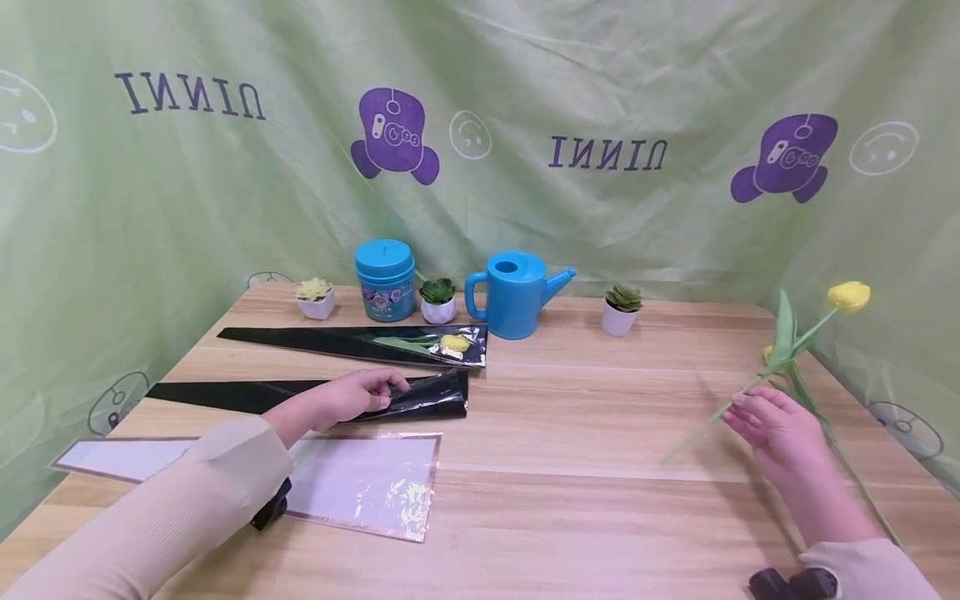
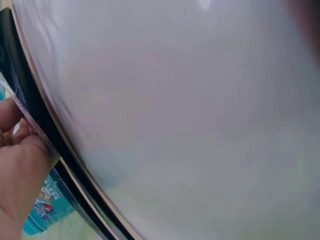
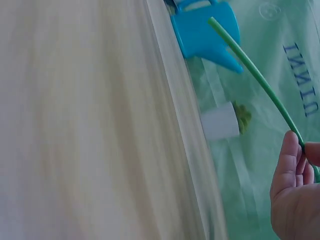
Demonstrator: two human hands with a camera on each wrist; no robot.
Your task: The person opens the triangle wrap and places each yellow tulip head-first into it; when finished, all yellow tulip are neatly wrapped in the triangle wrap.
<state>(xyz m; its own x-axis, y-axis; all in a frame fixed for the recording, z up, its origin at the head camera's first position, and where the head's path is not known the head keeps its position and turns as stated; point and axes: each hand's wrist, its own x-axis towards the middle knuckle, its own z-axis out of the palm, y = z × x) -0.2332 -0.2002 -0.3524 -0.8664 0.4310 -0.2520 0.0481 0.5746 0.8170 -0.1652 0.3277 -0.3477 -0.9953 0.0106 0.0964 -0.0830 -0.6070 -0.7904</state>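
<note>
On the left, my left hand [image 1: 351, 398] is at the wide end of a black flower sleeve [image 1: 442, 402] lying on the table. The left wrist view has the thumb and fingers pinching the edge of its clear film. My right hand [image 1: 783, 429] pinches the green stem of a yellow artificial tulip [image 1: 849, 296] between thumb and fingers, the bloom up to the right. In the right wrist view the bare lower stem [image 3: 255, 71] points away from the fingers. A second tulip's stem [image 1: 862, 483] lies at the right, its bloom partly hidden behind the held flower.
Behind lies another black sleeve [image 1: 300, 340] with a yellow tulip inside. A white sleeve [image 1: 367, 475] lies nearer me, under my left forearm. Along the back stand a blue jar [image 1: 385, 283], a blue watering can [image 1: 515, 296] and several small potted succulents, one white pot [image 1: 618, 319] further right.
</note>
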